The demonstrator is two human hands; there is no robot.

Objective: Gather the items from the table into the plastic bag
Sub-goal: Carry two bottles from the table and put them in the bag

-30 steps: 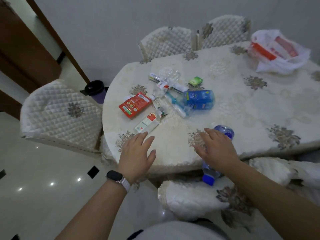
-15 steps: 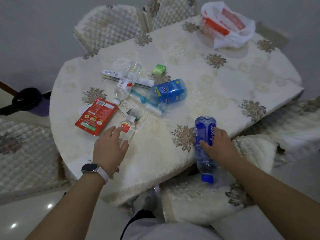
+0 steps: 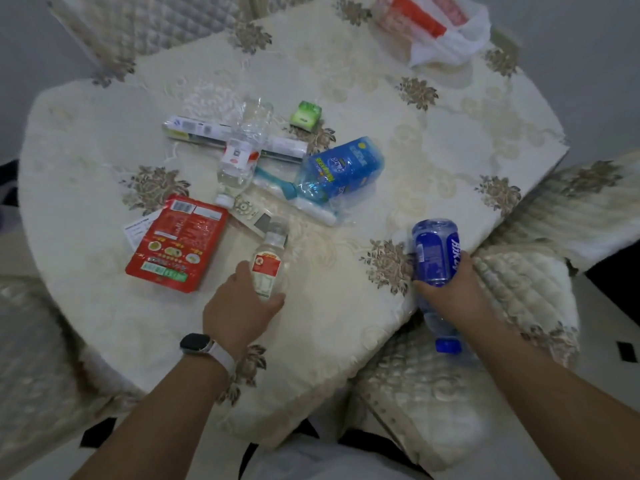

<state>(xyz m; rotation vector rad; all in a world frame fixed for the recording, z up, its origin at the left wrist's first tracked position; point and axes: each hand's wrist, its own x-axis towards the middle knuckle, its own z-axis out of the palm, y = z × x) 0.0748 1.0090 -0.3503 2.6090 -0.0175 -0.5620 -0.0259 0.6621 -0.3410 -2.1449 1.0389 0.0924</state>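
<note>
My right hand [image 3: 450,289] grips a blue-labelled water bottle [image 3: 437,251], cap end hanging past the table's near edge. My left hand [image 3: 239,306] closes round a small clear bottle with a red label [image 3: 269,261] lying on the cloth. Beyond it lie a red sachet [image 3: 176,244], a clear water bottle [image 3: 242,150], a long toothpaste box [image 3: 194,131], a blue tissue pack [image 3: 341,171], a toothbrush [image 3: 277,183] and a small green box [image 3: 305,114]. The white plastic bag [image 3: 446,32] sits at the table's far right.
The table [image 3: 433,140] wears a cream embroidered cloth. Quilted chairs stand round it: one close below my right arm [image 3: 519,306], others at the far side [image 3: 145,26] and at the left [image 3: 34,341]. A remote control [image 3: 249,211] lies among the items.
My left hand moved forward and took hold of the small red-labelled bottle. My right hand got a firmer hold on the blue bottle. The camera swung left to right over the table.
</note>
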